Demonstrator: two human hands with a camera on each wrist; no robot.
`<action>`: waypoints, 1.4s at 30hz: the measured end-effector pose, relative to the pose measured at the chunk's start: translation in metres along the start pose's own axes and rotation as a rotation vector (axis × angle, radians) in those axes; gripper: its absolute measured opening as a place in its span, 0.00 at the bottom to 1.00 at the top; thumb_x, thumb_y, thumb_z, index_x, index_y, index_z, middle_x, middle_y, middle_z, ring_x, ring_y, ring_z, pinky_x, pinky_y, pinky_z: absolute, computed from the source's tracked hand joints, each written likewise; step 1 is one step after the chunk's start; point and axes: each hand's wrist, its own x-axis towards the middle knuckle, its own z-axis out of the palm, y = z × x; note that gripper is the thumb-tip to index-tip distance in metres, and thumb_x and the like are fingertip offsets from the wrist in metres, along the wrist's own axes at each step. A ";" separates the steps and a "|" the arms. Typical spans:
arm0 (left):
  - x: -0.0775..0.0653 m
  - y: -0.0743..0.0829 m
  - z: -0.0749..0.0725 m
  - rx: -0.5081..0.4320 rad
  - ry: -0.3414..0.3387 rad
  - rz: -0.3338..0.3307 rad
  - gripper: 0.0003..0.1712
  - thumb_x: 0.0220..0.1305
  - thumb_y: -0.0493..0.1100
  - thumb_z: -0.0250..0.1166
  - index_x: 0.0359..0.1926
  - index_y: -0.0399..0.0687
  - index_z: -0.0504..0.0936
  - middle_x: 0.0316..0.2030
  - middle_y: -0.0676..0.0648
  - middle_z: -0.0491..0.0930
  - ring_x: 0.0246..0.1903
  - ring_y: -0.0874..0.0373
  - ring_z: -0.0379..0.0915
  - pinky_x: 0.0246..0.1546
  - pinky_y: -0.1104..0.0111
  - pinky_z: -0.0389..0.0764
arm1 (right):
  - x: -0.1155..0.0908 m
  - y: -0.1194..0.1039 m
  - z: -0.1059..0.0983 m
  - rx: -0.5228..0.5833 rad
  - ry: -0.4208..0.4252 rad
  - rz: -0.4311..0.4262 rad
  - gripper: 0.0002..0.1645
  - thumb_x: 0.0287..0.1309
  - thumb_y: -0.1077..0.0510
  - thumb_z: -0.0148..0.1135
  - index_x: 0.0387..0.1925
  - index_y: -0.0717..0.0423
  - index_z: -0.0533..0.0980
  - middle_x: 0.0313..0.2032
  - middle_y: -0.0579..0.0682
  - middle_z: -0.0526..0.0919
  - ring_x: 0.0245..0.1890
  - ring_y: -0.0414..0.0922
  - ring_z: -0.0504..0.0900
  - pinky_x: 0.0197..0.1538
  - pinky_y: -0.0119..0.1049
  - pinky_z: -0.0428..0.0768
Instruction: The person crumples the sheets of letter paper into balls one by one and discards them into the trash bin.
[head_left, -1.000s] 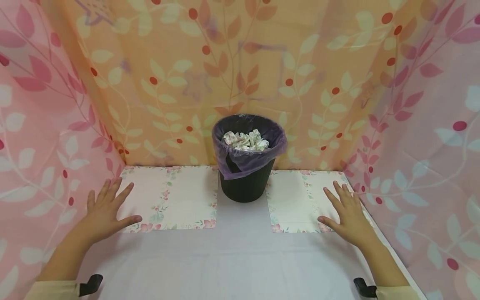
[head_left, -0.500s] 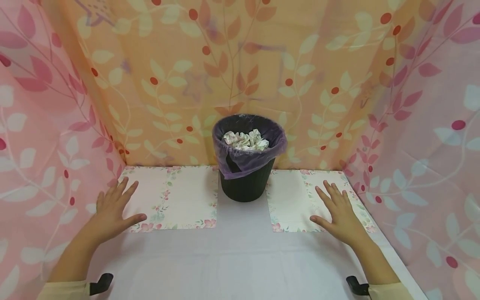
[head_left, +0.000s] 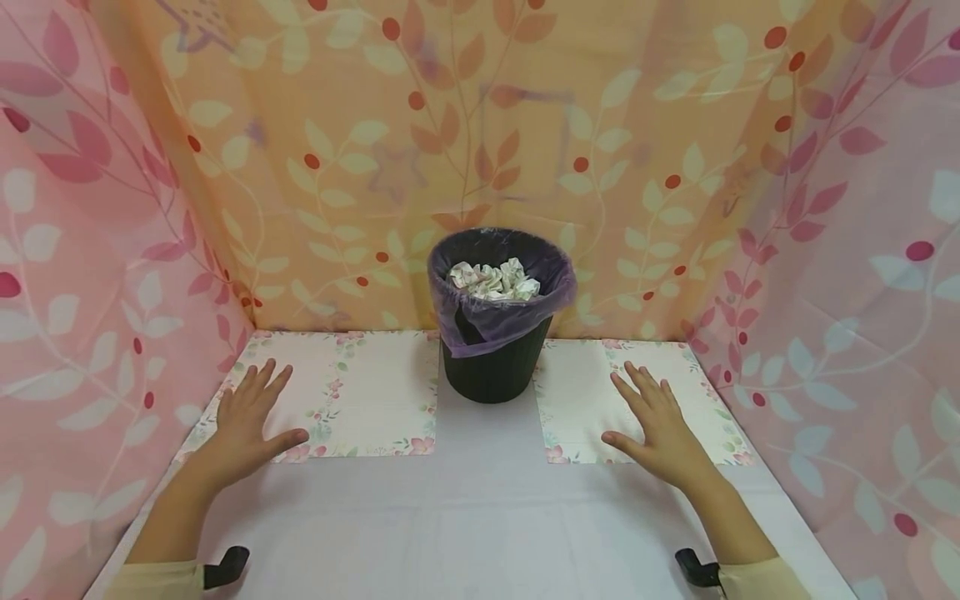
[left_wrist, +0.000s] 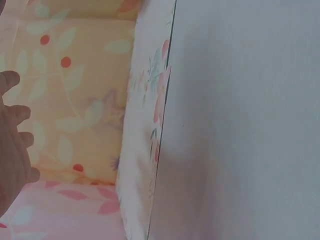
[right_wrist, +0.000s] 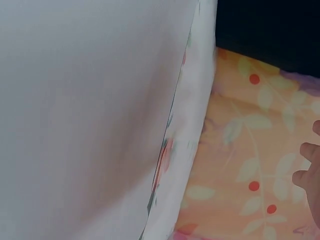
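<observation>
My left hand (head_left: 246, 433) hovers with spread fingers over the left floral paper (head_left: 375, 400), holding nothing. Across from it, my right hand (head_left: 660, 437) is spread in the same way above the right floral paper (head_left: 577, 400), also without anything in it. Between the two hands, farther back, stands an upright black bin (head_left: 491, 375) with a translucent purple bag (head_left: 510, 321) folded over its rim. Several crumpled floral papers (head_left: 495, 281) lie inside it. In the left wrist view only part of the left hand (left_wrist: 12, 145) shows; the right wrist view catches a few right fingertips (right_wrist: 307, 150).
A white cloth (head_left: 450, 533) covers the table. Behind the bin hangs an orange leaf-patterned curtain (head_left: 337, 125), and pink curtains close off the left side (head_left: 67, 333) and the right side (head_left: 862, 333). Each sleeve cuff carries a black wrist piece (head_left: 227, 567).
Both hands have drifted inward toward the bin, the left moving right and the right moving left, with fingers still spread. The bin and papers stay in place.
</observation>
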 end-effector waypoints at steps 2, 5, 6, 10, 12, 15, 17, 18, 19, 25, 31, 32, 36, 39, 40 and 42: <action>0.000 0.001 0.004 -0.015 -0.002 -0.005 0.62 0.60 0.62 0.72 0.83 0.56 0.44 0.82 0.38 0.37 0.80 0.36 0.22 0.68 0.28 0.22 | 0.003 -0.005 0.003 0.015 0.001 -0.009 0.57 0.55 0.37 0.73 0.80 0.45 0.57 0.81 0.53 0.51 0.81 0.58 0.46 0.80 0.57 0.35; 0.001 0.003 0.010 -0.035 -0.010 -0.007 0.63 0.59 0.62 0.72 0.83 0.57 0.43 0.82 0.39 0.37 0.80 0.37 0.22 0.69 0.29 0.23 | 0.007 -0.012 0.007 0.041 -0.008 -0.019 0.58 0.56 0.37 0.74 0.81 0.44 0.55 0.81 0.53 0.51 0.80 0.59 0.47 0.81 0.56 0.36; 0.000 0.004 0.011 -0.045 -0.011 -0.006 0.63 0.59 0.62 0.73 0.83 0.57 0.43 0.82 0.39 0.37 0.80 0.37 0.22 0.69 0.29 0.23 | 0.008 -0.015 0.008 0.049 -0.010 -0.023 0.58 0.56 0.38 0.74 0.81 0.44 0.55 0.81 0.52 0.51 0.81 0.58 0.47 0.81 0.56 0.36; 0.001 0.008 0.016 -0.070 -0.019 -0.007 0.64 0.59 0.62 0.74 0.83 0.57 0.42 0.82 0.39 0.36 0.80 0.37 0.22 0.70 0.30 0.23 | 0.012 -0.024 0.012 0.076 -0.015 -0.036 0.58 0.55 0.38 0.74 0.80 0.44 0.55 0.81 0.51 0.52 0.80 0.59 0.48 0.81 0.55 0.37; 0.001 0.010 0.017 -0.081 -0.021 -0.010 0.64 0.59 0.61 0.74 0.83 0.57 0.41 0.82 0.39 0.36 0.80 0.37 0.23 0.70 0.29 0.24 | 0.015 -0.027 0.014 0.088 -0.020 -0.041 0.58 0.55 0.38 0.74 0.80 0.45 0.56 0.81 0.50 0.52 0.80 0.58 0.49 0.81 0.56 0.38; 0.002 0.012 0.019 -0.097 -0.029 -0.020 0.65 0.58 0.60 0.74 0.83 0.58 0.41 0.82 0.39 0.37 0.80 0.37 0.23 0.70 0.29 0.26 | 0.018 -0.033 0.018 0.101 -0.034 -0.044 0.57 0.56 0.38 0.74 0.80 0.45 0.56 0.81 0.49 0.52 0.80 0.57 0.49 0.80 0.57 0.40; 0.002 0.013 0.020 -0.112 -0.034 -0.028 0.65 0.58 0.59 0.75 0.83 0.58 0.41 0.82 0.38 0.37 0.80 0.37 0.24 0.70 0.29 0.26 | 0.020 -0.037 0.020 0.110 -0.040 -0.048 0.57 0.57 0.37 0.73 0.80 0.44 0.56 0.81 0.50 0.53 0.80 0.56 0.50 0.80 0.59 0.42; 0.002 0.013 0.020 -0.117 -0.039 -0.035 0.65 0.58 0.59 0.75 0.83 0.58 0.40 0.82 0.37 0.38 0.80 0.37 0.24 0.70 0.29 0.26 | 0.021 -0.039 0.021 0.115 -0.042 -0.052 0.57 0.57 0.37 0.73 0.81 0.44 0.55 0.80 0.50 0.53 0.80 0.56 0.50 0.80 0.60 0.42; 0.002 0.014 0.021 -0.125 -0.044 -0.042 0.65 0.58 0.59 0.75 0.83 0.58 0.40 0.82 0.37 0.38 0.80 0.36 0.24 0.71 0.30 0.26 | 0.023 -0.041 0.022 0.115 -0.042 -0.059 0.57 0.57 0.37 0.73 0.81 0.44 0.55 0.80 0.50 0.53 0.80 0.56 0.50 0.79 0.60 0.43; 0.001 0.015 0.023 -0.166 -0.056 -0.071 0.65 0.58 0.59 0.75 0.83 0.52 0.42 0.81 0.36 0.38 0.79 0.32 0.26 0.71 0.28 0.30 | 0.031 -0.053 0.030 0.134 -0.047 -0.096 0.57 0.58 0.37 0.72 0.81 0.43 0.54 0.80 0.51 0.53 0.80 0.55 0.51 0.81 0.54 0.41; -0.001 0.012 0.029 -0.199 -0.050 -0.072 0.64 0.59 0.58 0.75 0.83 0.52 0.42 0.81 0.36 0.39 0.79 0.32 0.27 0.71 0.29 0.31 | 0.040 -0.064 0.037 0.155 -0.070 -0.119 0.57 0.59 0.35 0.70 0.81 0.45 0.54 0.81 0.48 0.51 0.80 0.53 0.51 0.79 0.61 0.47; -0.001 0.012 0.030 -0.206 -0.047 -0.071 0.64 0.59 0.58 0.75 0.83 0.52 0.42 0.81 0.35 0.39 0.79 0.31 0.27 0.71 0.29 0.31 | 0.041 -0.066 0.038 0.155 -0.069 -0.126 0.57 0.60 0.35 0.70 0.81 0.45 0.54 0.81 0.48 0.51 0.80 0.54 0.52 0.78 0.62 0.48; -0.003 0.011 0.032 -0.231 -0.039 -0.068 0.63 0.59 0.56 0.75 0.83 0.52 0.43 0.81 0.35 0.40 0.79 0.31 0.29 0.71 0.28 0.35 | 0.046 -0.073 0.042 0.172 -0.067 -0.151 0.56 0.59 0.35 0.70 0.81 0.46 0.54 0.80 0.49 0.53 0.79 0.54 0.54 0.77 0.62 0.50; -0.004 0.008 0.035 -0.245 -0.031 -0.076 0.62 0.59 0.54 0.75 0.83 0.52 0.44 0.81 0.35 0.42 0.79 0.30 0.31 0.69 0.26 0.41 | 0.051 -0.080 0.044 0.187 -0.071 -0.167 0.56 0.59 0.35 0.70 0.81 0.44 0.54 0.80 0.49 0.53 0.79 0.52 0.54 0.78 0.61 0.51; -0.005 0.007 0.035 -0.253 -0.029 -0.081 0.62 0.59 0.53 0.75 0.83 0.53 0.45 0.81 0.35 0.42 0.78 0.30 0.31 0.68 0.25 0.43 | 0.053 -0.082 0.045 0.190 -0.074 -0.173 0.56 0.59 0.35 0.70 0.81 0.44 0.54 0.80 0.50 0.54 0.79 0.52 0.54 0.78 0.60 0.51; -0.006 0.005 0.038 -0.266 -0.031 -0.090 0.62 0.59 0.53 0.75 0.83 0.51 0.45 0.81 0.35 0.42 0.78 0.30 0.32 0.66 0.23 0.46 | 0.056 -0.087 0.047 0.195 -0.084 -0.177 0.57 0.59 0.34 0.70 0.81 0.42 0.53 0.80 0.50 0.54 0.79 0.51 0.54 0.78 0.59 0.51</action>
